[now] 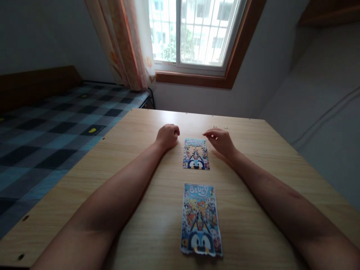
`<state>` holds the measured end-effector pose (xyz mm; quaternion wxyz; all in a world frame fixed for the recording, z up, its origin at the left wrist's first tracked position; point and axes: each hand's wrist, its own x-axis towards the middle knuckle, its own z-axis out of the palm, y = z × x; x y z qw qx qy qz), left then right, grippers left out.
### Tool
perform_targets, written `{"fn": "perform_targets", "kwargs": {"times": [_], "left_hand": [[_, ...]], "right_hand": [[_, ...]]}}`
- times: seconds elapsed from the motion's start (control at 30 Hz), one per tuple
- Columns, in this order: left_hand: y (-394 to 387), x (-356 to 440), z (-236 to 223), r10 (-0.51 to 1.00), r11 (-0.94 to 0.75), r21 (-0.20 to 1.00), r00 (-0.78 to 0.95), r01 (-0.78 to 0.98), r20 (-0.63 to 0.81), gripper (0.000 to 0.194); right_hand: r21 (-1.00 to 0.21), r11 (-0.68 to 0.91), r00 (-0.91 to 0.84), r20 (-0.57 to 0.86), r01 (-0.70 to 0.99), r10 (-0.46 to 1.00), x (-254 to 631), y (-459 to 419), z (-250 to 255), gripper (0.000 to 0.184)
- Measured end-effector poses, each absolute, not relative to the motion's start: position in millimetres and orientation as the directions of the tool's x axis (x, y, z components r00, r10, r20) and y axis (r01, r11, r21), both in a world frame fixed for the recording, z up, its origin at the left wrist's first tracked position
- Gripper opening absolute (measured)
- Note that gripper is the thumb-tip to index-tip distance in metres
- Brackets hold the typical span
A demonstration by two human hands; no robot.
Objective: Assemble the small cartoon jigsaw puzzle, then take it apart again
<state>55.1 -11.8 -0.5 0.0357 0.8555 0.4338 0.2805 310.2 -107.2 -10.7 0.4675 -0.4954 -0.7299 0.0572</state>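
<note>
A small, partly assembled jigsaw puzzle (196,165) lies flat on the wooden table, with bare table showing through a gap in its upper middle. To its left rests my left hand (168,135), fingers curled in, with nothing seen in them. My right hand (221,140) is over the puzzle's upper right corner, thumb and fingertips pinched together. A tiny bit shows at those fingertips, which looks like a puzzle piece. Just beyond that hand lie a few loose puzzle pieces (225,128). Nearer to me is a printed Bluey picture sheet (200,221) with a ragged lower edge.
The light wooden table (157,232) reaches toward a barred window (197,33) with an orange curtain (126,48) at its left. A bed with a checked cover (56,127) stands along the table's left side. A white wall (323,112) is on the right.
</note>
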Motion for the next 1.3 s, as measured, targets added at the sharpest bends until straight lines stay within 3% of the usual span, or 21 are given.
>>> {"fn": "perform_targets", "kwargs": {"times": [0.13, 0.33, 0.57, 0.73, 1.3], "left_hand": [[-16.0, 59.9, 0.0, 0.696, -0.703, 0.292, 0.544, 0.648, 0.468, 0.023], [-21.0, 60.5, 0.9, 0.63, -0.772, 0.307, 0.608, 0.557, 0.482, 0.016], [-23.0, 66.6, -5.3, 0.673, -0.739, 0.305, 0.658, 0.6, 0.337, 0.048], [-24.6, 69.9, -8.0, 0.722, -0.692, 0.295, 0.641, 0.659, 0.262, 0.06], [-30.1, 71.6, -3.0, 0.743, -0.669, 0.206, 0.647, 0.714, 0.169, 0.066]], "right_hand": [[-0.606, 0.487, -0.202, 0.477, 0.629, 0.855, 279.5, -116.5, -1.5, 0.02], [-0.727, 0.4, -0.184, 0.361, 0.558, 0.914, 277.3, -113.9, -4.3, 0.016], [-0.852, 0.302, -0.129, 0.274, 0.427, 0.953, 292.2, -100.1, -17.3, 0.024], [-0.846, 0.311, -0.156, 0.27, 0.433, 0.95, 285.9, -101.7, -18.4, 0.022], [-0.716, 0.295, -0.12, 0.285, 0.633, 0.951, 276.8, -108.6, -12.8, 0.02]]}}
